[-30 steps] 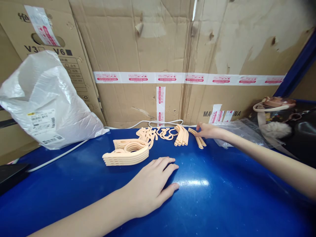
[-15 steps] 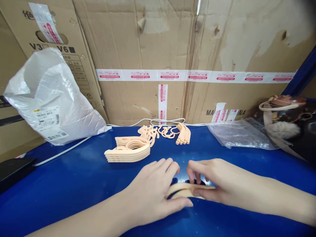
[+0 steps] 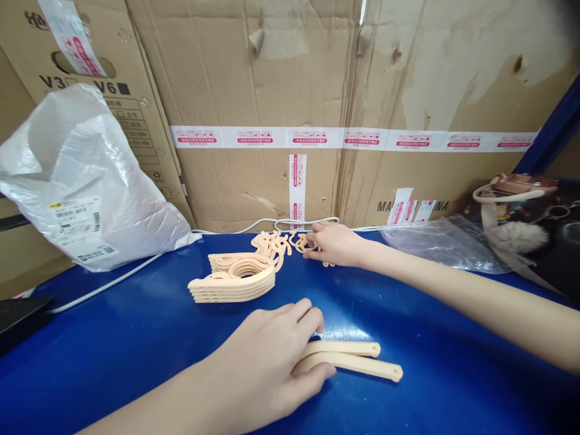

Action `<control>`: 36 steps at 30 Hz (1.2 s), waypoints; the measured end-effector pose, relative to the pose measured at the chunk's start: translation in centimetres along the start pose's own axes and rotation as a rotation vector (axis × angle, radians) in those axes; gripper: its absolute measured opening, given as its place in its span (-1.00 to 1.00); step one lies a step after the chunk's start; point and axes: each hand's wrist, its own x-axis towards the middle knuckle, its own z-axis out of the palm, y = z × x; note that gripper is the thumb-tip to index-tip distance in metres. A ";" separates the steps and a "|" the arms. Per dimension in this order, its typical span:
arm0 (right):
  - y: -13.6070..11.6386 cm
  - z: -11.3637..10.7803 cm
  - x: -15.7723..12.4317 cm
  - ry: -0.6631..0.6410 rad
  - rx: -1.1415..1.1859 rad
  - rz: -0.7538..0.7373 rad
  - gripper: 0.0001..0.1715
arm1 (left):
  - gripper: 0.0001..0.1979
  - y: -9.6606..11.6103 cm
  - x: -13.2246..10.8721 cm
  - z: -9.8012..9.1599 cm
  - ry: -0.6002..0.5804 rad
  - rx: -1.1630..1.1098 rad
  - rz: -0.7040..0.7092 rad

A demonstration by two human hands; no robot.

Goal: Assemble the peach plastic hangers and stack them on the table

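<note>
Near the front, my left hand (image 3: 276, 362) is closed around two curved beige plastic hanger arms (image 3: 357, 360). Their ends, each with a small hole, stick out to the right; the rest is hidden under my palm. At the back of the table, my right hand (image 3: 338, 243) has its thumb and fingers apart, curved over the small beige hanger hooks (image 3: 299, 243). It mostly hides a bundle of hanger arms beneath it. Left of it lies a heap of wavy beige pieces (image 3: 272, 243). A neat stack of folded beige hangers (image 3: 233, 287) sits in front of that heap.
A white plastic mailing bag (image 3: 90, 181) stands at the left, beside a black object (image 3: 22, 320). A white cable (image 3: 254, 225) runs along taped cardboard (image 3: 244, 181) behind the blue table (image 3: 158, 338). Clear plastic wrap (image 3: 444, 244) and a dark bag (image 3: 557, 254) lie at the right.
My right hand has let go of the hanger arms and moved away from me to the hooks at the back. My left hand still holds the two arms, now lying more spread at their right ends.
</note>
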 end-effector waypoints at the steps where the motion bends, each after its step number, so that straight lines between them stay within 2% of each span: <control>1: 0.0 0.3 0.6 -0.016 0.014 0.021 -0.59 | -0.83 0.0 0.0 0.0 0.006 -0.007 -0.005; 7: 0.9 2.0 3.0 -0.144 0.127 0.158 -0.59 | -0.93 -0.1 0.0 0.1 -0.021 -0.053 0.020; 11: 1.4 2.6 3.7 -0.216 0.231 0.191 -0.66 | -0.95 0.0 -0.1 -0.3 -0.063 -0.066 0.014; 14: 1.7 2.6 4.1 -0.211 0.301 0.204 -0.65 | -0.96 0.2 -0.1 -0.5 -0.087 -0.040 0.011; 17: 1.9 2.0 4.1 -0.148 0.348 0.212 -0.64 | -0.94 0.6 -0.3 -0.8 -0.101 -0.008 0.003; 19: 2.0 1.1 3.7 -0.079 0.370 0.215 -0.63 | -0.87 0.8 -0.4 -1.4 -0.043 0.017 0.015; 22: 1.8 -0.9 1.8 0.039 0.390 0.188 -0.67 | -0.78 0.2 -0.5 -3.6 0.168 0.046 -0.002; 25: 1.0 -2.6 -1.7 0.117 0.383 0.143 -0.78 | -0.72 -2.4 0.5 -6.7 0.338 0.077 -0.166; 27: 0.0 -3.0 -4.4 0.103 0.405 0.077 -0.78 | -0.65 -5.2 1.9 -8.5 0.311 0.146 -0.305; 29: -1.0 -2.7 -7.0 0.036 0.446 0.043 -0.80 | -0.63 -8.4 3.7 -9.6 0.233 0.204 -0.452; 32: -2.0 -1.6 -9.8 -0.094 0.488 0.075 -0.81 | -0.64 -12.4 6.5 -9.7 0.111 0.189 -0.557; 36: -2.3 -0.3 -11.5 -0.144 0.504 0.131 -0.83 | -0.67 -15.1 9.1 -8.7 -0.089 0.123 -0.701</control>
